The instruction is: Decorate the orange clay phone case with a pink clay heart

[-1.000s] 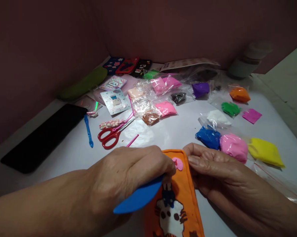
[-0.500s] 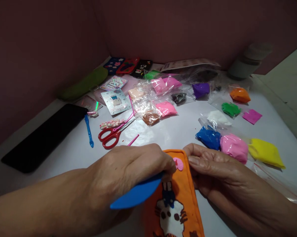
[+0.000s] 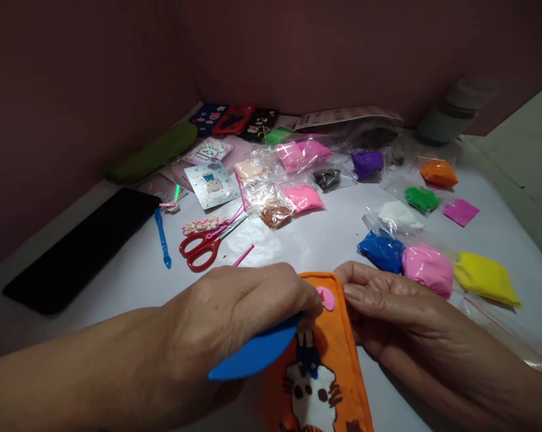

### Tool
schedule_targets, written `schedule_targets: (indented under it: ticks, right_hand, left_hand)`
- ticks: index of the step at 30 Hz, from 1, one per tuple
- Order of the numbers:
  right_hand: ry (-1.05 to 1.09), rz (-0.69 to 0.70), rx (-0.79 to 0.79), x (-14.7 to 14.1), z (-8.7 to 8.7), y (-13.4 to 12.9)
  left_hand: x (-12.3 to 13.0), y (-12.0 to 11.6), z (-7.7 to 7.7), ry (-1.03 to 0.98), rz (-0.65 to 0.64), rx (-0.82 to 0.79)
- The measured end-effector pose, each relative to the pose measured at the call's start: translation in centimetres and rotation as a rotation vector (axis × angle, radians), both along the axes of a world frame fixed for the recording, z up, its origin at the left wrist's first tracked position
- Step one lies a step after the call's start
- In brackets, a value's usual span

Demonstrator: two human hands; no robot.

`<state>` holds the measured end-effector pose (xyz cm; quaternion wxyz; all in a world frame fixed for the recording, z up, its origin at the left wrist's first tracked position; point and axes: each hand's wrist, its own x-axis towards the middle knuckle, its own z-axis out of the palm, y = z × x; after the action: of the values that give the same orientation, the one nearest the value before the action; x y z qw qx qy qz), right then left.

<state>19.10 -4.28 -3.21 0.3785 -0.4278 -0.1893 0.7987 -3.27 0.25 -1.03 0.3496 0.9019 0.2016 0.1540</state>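
Note:
My left hand point(image 3: 243, 312) is closed around a blue flat tool point(image 3: 255, 354), its fingertips beside a pink round piece point(image 3: 327, 299) near the top of an orange clay-covered case point(image 3: 336, 348). A white cat figure point(image 3: 313, 393) with brown marks and a blue part decorates the case lower down. With thumb and fingers, my right hand point(image 3: 401, 312) pinches the case's upper right edge. The tool's working end is hidden by my left hand.
Red scissors point(image 3: 201, 252), a blue stick tool point(image 3: 162, 239) and a black slab point(image 3: 84, 249) lie at the left. Bagged clay, including yellow point(image 3: 485, 279), blue point(image 3: 381, 249) and pink point(image 3: 427, 270), sits at the right. A bottle point(image 3: 453, 114) stands behind.
My left hand and the blue tool have shifted very slightly to the right. My right hand and the case look the same.

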Motion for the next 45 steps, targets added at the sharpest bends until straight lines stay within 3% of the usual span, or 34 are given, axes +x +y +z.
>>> schedule_targets:
  ticks: [18,25,33,45]
  right_hand:
    - [-0.017,-0.011,-0.013,0.0,-0.2,-0.1]
    - [0.024,-0.045,-0.057,-0.2,0.0,0.2]
    - [0.077,-0.021,-0.037,0.1,-0.1,0.0]
    - [-0.024,-0.029,-0.046,-0.3,0.4,0.3]
  left_hand:
    - [0.3,0.1,0.3,-0.013,-0.02,-0.001]
    - [-0.4,-0.1,0.4,0.009,0.036,0.014]
    - [0.3,0.0,-0.1,-0.064,0.088,0.01]
    - [0.9,0.2,0.0,-0.213,0.151,0.017]
